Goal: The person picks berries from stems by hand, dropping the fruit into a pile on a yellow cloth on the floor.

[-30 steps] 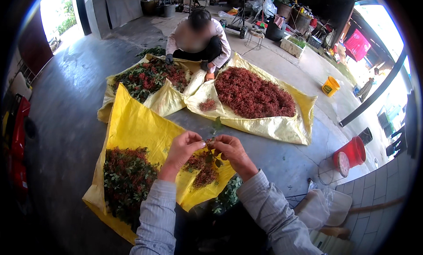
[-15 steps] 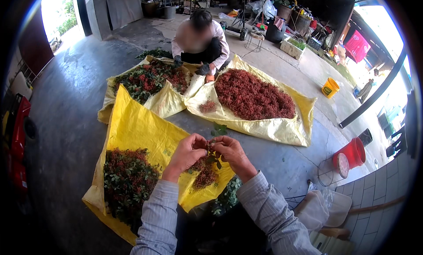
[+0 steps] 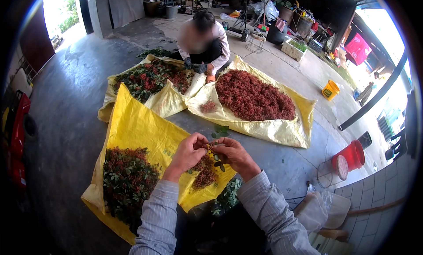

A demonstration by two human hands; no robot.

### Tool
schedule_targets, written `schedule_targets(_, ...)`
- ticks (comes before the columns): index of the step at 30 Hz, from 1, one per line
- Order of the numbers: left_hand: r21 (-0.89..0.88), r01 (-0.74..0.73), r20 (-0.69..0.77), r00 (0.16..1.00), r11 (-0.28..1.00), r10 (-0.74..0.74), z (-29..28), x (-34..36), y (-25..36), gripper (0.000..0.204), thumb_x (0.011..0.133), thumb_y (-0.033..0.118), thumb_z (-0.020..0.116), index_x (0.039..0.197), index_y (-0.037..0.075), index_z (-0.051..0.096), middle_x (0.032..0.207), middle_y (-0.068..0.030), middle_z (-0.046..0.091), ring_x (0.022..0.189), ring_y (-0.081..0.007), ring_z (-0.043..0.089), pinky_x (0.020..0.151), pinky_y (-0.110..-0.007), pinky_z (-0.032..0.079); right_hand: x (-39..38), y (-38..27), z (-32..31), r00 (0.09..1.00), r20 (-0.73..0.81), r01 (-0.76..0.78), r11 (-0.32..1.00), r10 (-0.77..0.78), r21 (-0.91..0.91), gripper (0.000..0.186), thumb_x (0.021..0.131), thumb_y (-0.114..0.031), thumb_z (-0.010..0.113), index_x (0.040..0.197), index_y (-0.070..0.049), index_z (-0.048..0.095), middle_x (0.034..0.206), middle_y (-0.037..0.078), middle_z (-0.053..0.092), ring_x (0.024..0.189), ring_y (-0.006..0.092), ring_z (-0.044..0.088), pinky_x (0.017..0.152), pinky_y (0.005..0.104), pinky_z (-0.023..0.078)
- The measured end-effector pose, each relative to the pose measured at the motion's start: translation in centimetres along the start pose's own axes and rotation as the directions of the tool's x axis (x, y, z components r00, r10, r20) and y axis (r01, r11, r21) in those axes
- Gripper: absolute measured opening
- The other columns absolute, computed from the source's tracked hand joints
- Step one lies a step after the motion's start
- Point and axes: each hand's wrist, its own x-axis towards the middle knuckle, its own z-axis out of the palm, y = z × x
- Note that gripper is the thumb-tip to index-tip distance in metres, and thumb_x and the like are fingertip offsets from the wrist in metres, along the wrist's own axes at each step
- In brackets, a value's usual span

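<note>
1. Bare left hand [image 3: 187, 154] and bare right hand [image 3: 234, 156] meet, pinching a thin green-leaved sprig [image 3: 219, 163] above the bright yellow plastic sheet's [image 3: 141, 125] right edge.
2. Leafy red-berry heap [image 3: 128, 180]: sheet's left.
3. Small reddish-brown berry pile [image 3: 205, 174]: sheet's right.

A: Condition of the yellow sheet [image 3: 141, 127], near left?
B: Plastic by appearance; creased, lightly glossy.
A: The floor [image 3: 75, 92]?
B: Looks like concrete: smooth and glossy at left, more matt at far right.
A: The red bucket [image 3: 354, 152], right?
B: Smooth plastic by its look.
A: And the sleeves [image 3: 156, 211], near?
B: Cloth, matt, wrinkled.
A: The berry pile [image 3: 205, 174], near?
B: Rough-surfaced, matt.
</note>
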Motion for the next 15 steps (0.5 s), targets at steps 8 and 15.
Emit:
schedule_targets(8, -0.005, -0.011, -0.041, 0.999, 1.0, 0.011, 0.0, 0.2, -0.6, 0.024, 0.088, -0.004, 0.069, 0.111, -0.001, 0.066, 0.097, -0.0057, 0.071, 0.094, -0.0148, 0.069, 0.085, -0.031, 0.056, -0.5, -0.1, 0.1, 0.999, -0.014, -0.05, 0.992, 0.052, 0.12, 0.013, 0.097, -0.008, 0.079, 0.11, -0.01, 0.074, 0.093, -0.002, 0.073, 0.07, 0.0053, 0.062, 0.06, 0.0191, 0.049)
schedule_targets(15, 0.154, 0.122, 0.038, 0.991, 0.981, -0.129, -2.0, -0.1, -2.4, 0.022, 0.086, 0.0, 0.077, 0.108, 0.002, 0.072, 0.104, -0.0065, 0.074, 0.097, -0.0149, 0.07, 0.088, -0.031, 0.056, -1.0, -0.7, -1.4, 0.998, 0.061, 0.001, 0.973, -0.016, 0.231, 0.016, 0.1, -0.001, 0.071, 0.116, -0.001, 0.074, 0.094, 0.004, 0.074, 0.073, 0.0101, 0.067, 0.069, 0.0234, 0.055)
